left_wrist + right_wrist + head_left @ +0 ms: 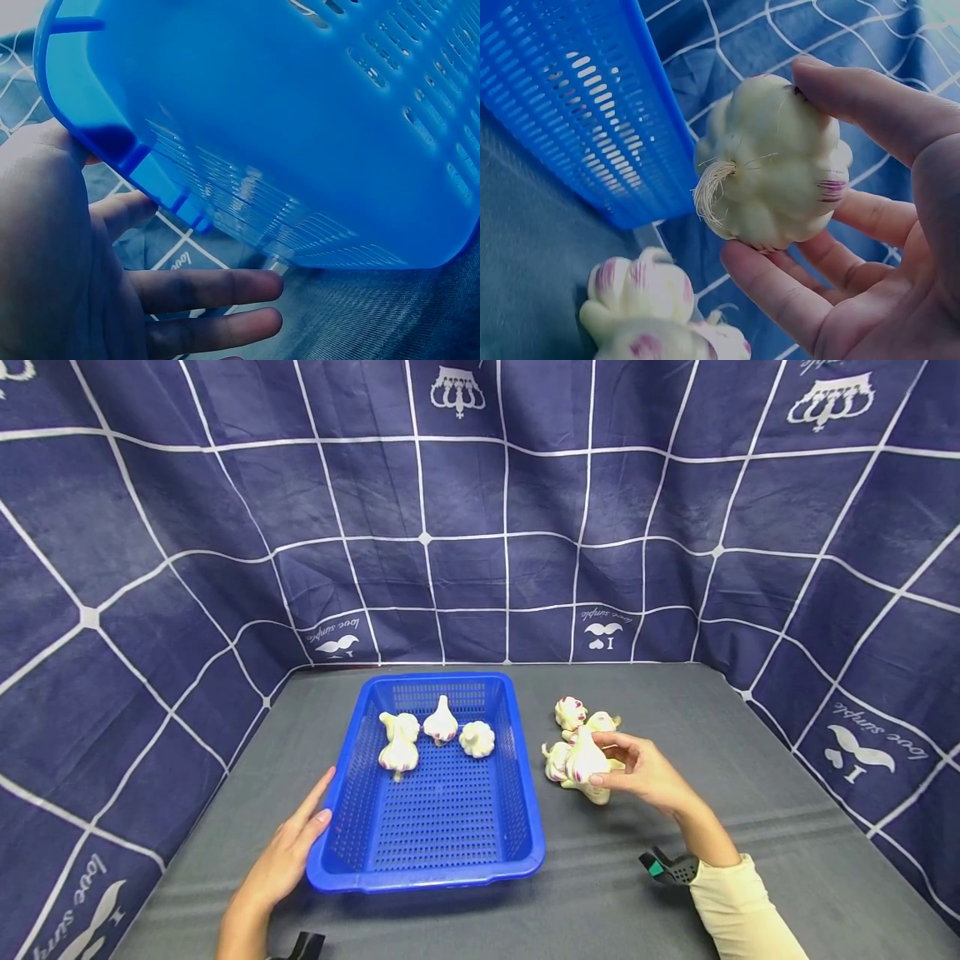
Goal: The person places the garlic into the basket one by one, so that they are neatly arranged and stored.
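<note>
The blue rectangular perforated basket (427, 882) looks like smooth plastic, its rim faintly glossy. White, rounded, purple-streaked garlic bulbs (587, 760) have smooth, dull-sheened skins; one carries a rough, fibrous, straw-coloured root tuft (714, 193). On the far side hangs creased, white-lined, navy-blue cloth (540, 577). The flat grey table surface (592, 885) is matt; the cream sleeve (742, 910), near right, soft cloth.

The head view is evenly lit, soft shadows being cast on the surface (592, 902). Both wrist views are dimmer and blue-tinged, one upper corner of each paled by brightness.
</note>
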`<state>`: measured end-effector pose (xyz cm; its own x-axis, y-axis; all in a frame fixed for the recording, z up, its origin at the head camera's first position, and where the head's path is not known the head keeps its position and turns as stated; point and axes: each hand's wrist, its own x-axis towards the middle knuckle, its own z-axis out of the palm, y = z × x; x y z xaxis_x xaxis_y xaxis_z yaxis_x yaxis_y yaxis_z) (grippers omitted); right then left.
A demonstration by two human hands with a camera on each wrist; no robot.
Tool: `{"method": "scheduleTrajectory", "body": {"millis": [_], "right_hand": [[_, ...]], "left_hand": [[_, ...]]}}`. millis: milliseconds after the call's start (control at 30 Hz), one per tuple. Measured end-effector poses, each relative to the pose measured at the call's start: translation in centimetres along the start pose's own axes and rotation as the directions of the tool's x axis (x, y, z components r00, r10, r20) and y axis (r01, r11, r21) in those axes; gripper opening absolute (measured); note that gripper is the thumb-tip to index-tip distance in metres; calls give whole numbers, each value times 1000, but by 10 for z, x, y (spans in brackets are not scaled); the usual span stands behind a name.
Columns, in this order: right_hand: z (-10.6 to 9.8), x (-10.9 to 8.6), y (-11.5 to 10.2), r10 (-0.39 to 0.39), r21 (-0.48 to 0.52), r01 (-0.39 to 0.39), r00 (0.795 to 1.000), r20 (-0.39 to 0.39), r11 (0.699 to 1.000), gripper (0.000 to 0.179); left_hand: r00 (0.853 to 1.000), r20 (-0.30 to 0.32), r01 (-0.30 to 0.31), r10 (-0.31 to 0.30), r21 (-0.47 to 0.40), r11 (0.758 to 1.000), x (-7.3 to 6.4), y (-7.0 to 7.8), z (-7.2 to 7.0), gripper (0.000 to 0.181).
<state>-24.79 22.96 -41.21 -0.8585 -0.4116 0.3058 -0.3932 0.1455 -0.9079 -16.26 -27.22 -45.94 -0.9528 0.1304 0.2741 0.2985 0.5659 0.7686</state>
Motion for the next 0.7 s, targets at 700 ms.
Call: {"method": "scheduleTrajectory", "body": {"millis": [700], "right_hand": [[30, 39, -30, -75, -36, 79, 994, 85, 996, 56]], "left_hand": [[1000, 12, 18, -18, 24, 1000, 0, 2, -1, 52]]}}
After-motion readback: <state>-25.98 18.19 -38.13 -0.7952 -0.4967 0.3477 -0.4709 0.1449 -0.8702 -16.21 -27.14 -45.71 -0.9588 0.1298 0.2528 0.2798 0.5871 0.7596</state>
